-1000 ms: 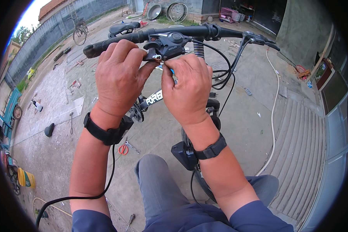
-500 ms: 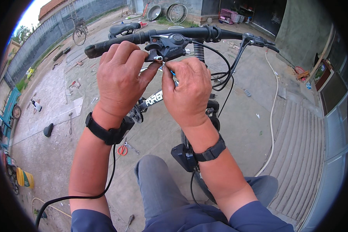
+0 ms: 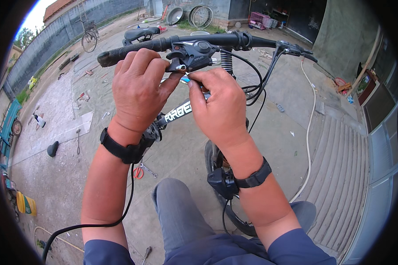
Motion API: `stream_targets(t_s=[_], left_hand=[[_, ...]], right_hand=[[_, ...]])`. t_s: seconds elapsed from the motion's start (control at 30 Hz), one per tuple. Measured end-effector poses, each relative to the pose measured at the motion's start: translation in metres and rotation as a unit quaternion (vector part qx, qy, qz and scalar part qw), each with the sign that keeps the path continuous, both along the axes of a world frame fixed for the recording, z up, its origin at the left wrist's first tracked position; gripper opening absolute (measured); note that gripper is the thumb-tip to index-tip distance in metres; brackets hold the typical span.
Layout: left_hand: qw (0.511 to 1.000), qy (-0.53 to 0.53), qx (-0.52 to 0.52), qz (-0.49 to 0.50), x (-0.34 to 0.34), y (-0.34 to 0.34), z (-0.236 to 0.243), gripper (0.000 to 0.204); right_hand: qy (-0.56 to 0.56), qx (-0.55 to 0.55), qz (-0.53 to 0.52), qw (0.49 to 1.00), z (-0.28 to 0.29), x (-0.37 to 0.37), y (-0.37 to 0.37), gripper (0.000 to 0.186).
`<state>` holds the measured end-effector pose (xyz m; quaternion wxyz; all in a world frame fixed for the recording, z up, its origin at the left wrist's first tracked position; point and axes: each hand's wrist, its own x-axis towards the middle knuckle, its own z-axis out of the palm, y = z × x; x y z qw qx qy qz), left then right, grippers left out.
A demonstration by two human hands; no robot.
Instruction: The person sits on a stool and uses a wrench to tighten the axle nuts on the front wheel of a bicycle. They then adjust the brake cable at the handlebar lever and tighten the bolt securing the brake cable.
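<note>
A black bicycle handlebar (image 3: 141,47) with a rubber grip crosses the upper view. Below it is a black brake lever and shifter unit (image 3: 199,54). My left hand (image 3: 137,92) is closed on the brake lever (image 3: 174,64), thumb and fingers at a small silver fitting (image 3: 181,67). Just to the right, my right hand (image 3: 221,104) pinches what looks like a thin cable (image 3: 187,74) beneath the unit; the fingers hide most of it. The bicycle frame's lettered tube (image 3: 177,113) runs behind my wrists.
Black cables (image 3: 254,70) loop right of the handlebar stem. Orange-handled scissors (image 3: 138,172) and a wrench (image 3: 149,170) lie on the ground, with a loose saddle (image 3: 53,149) farther left. A pale hose (image 3: 309,145) and ridged sheeting (image 3: 340,176) are at right; a yellow bucket (image 3: 26,204) stands left.
My right hand has shifted slightly right and down from the silver fitting, its wrist turning, and a thin line now shows by its fingertips. My left hand stays on the lever.
</note>
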<state>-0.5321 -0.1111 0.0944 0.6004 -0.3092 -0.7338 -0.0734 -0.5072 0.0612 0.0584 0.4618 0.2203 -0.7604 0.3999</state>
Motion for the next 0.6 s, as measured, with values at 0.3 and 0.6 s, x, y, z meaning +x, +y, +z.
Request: stream_targets(t_s=[0.3, 0.6], left_hand=[[0.999, -0.051, -0.003, -0.009, 0.008, -0.003, 0.005, 0.027], [0.997, -0.077, -0.015, -0.013, 0.01, -0.005, 0.007, 0.027]], right_hand=[[-0.066, -0.032, 0.021, 0.997, 0.003, -0.003, -0.004, 0.007], [0.018, 0.032, -0.061, 0.997, -0.008, -0.007, -0.005, 0.01]])
